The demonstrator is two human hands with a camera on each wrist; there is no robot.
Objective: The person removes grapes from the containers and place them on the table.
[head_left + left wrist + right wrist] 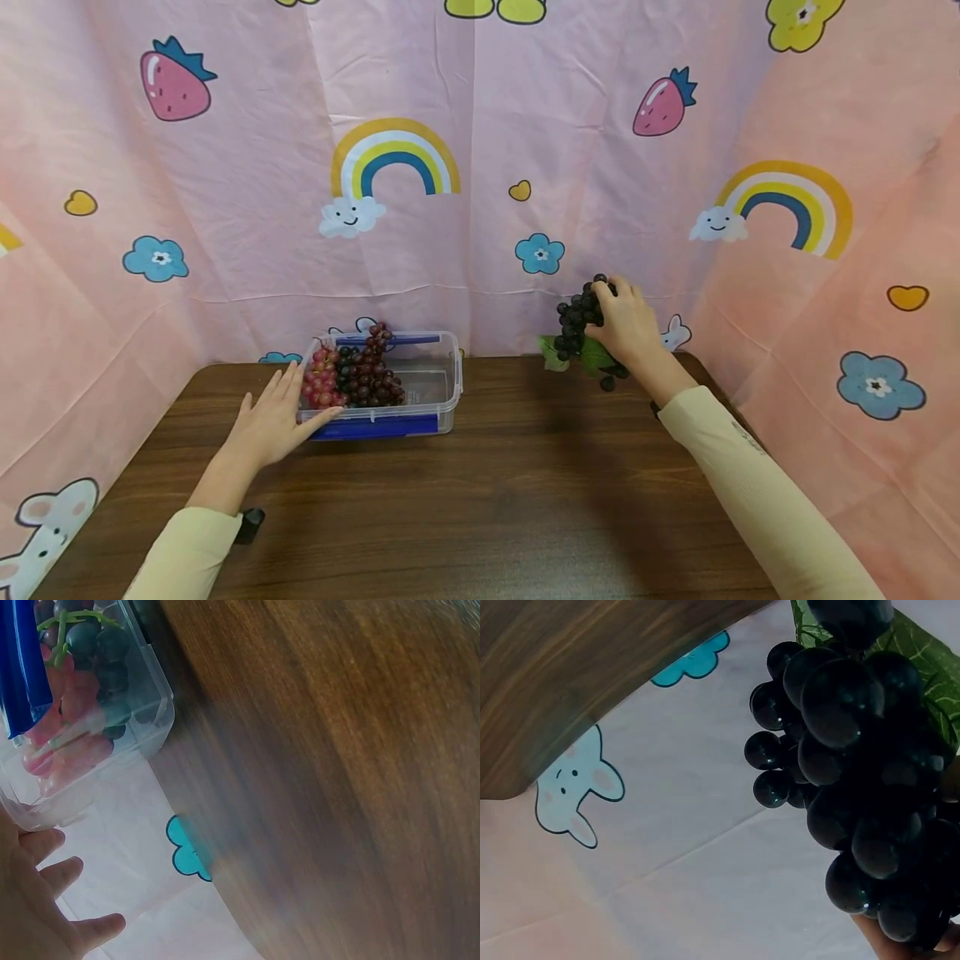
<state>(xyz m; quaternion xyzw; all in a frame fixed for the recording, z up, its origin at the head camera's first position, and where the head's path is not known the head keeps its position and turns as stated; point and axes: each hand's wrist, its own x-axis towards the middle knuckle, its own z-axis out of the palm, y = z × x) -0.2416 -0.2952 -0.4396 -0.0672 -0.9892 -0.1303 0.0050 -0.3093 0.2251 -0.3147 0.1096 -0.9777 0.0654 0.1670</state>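
Observation:
My right hand (pixel 628 323) grips a bunch of black grapes (pixel 576 321) with green leaves (pixel 555 353), held up over the far right part of the table. In the right wrist view the dark grapes (pixel 870 787) fill the right side and hide most of the fingers. My left hand (pixel 272 419), fingers straight and spread, rests against the left end of a clear plastic box (pixel 453 375) with blue clips. Inside the box lie red grapes (pixel 321 383), a dark bunch (pixel 348 367) and purple-red grapes (pixel 375 379), bunched toward the left. The left wrist view shows the spread fingers (pixel 64 877) beside the box's corner.
The brown wooden table (pixel 495 500) ends at a pink patterned cloth (pixel 495 108), which hangs behind and along both sides. The box stands near the table's back edge, left of centre. A dark band (pixel 250 526) sits on the left wrist.

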